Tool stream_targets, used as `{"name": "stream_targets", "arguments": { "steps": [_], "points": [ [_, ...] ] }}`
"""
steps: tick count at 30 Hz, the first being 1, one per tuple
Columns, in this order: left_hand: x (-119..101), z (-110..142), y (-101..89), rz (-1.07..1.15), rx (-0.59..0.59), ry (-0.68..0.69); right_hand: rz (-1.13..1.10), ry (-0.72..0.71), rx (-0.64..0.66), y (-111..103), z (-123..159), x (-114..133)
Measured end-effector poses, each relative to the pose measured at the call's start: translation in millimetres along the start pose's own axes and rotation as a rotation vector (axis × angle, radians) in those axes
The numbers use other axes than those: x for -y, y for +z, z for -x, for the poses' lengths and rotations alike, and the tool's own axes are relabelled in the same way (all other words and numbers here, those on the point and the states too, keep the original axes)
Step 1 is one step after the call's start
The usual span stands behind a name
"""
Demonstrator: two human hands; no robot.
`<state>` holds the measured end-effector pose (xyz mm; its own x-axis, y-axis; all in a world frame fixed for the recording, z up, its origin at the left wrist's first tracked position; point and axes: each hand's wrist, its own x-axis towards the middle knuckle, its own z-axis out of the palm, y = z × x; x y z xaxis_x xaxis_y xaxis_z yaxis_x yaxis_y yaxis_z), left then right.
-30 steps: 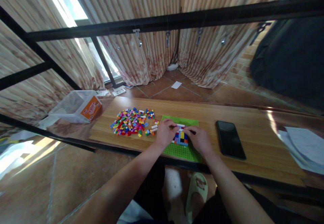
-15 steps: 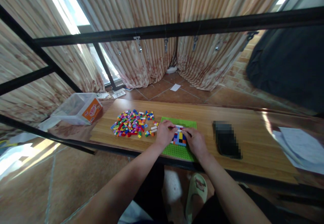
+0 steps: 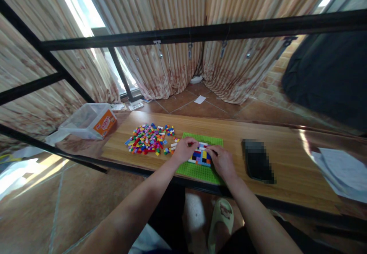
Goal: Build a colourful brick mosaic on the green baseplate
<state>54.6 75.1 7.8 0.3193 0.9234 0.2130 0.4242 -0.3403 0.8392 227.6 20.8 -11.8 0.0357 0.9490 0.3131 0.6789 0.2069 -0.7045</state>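
Note:
A green studded baseplate [image 3: 197, 174] lies near the table's front edge. On it is a flat patch of building bricks [image 3: 201, 158] in blue, white, yellow, black and orange. My left hand [image 3: 184, 150] is at the patch's upper left, thumb and fingers closed together over its edge; whatever they pinch is too small to make out. At the right side of the patch, my right hand [image 3: 222, 161] has its fingers bent and closed against the upper right edge. Its fingertips cover what they touch. A loose pile of coloured bricks [image 3: 147, 139] spreads to the left of the baseplate.
A wooden table [image 3: 292, 162] carries everything. A dark pixelated object [image 3: 258, 162] lies to the right, with papers [image 3: 342, 170] beyond. A clear plastic bin [image 3: 86, 122] with an orange label stands off the left end. A black metal bar [image 3: 183, 36] crosses in front of curtains.
My left hand has shifted a little to the left, so more of the brick patch's left side shows. My right hand stays nearly in place. The view has shifted slightly.

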Motion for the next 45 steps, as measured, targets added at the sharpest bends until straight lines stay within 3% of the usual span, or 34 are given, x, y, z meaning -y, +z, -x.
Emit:
{"name": "stream_targets", "arguments": {
  "steps": [9, 15, 23, 40, 45],
  "points": [
    [-1.5, 1.4, 8.7, 0.001, -0.091, -0.094, -0.073, 0.084, 0.031, -6.9, -2.4, 1.7],
    [-5.2, 0.6, 9.3, -0.016, -0.113, -0.148, -0.222, 0.269, 0.02, -16.1, -10.0, -8.6],
    [-7.9, -0.8, 8.4, -0.039, -0.093, -0.136, -0.293, 0.272, 0.044, -13.0, -9.2, -10.6],
    [-12.2, -5.0, 9.8, -0.172, -0.039, -0.203, -0.191, 0.279, 0.15, -17.0, -16.9, -7.3],
    [-13.3, -0.2, 4.7, -0.201, -0.036, -0.081, -0.244, 0.263, 0.133, -16.8, -16.1, -16.3]
  ]
}}
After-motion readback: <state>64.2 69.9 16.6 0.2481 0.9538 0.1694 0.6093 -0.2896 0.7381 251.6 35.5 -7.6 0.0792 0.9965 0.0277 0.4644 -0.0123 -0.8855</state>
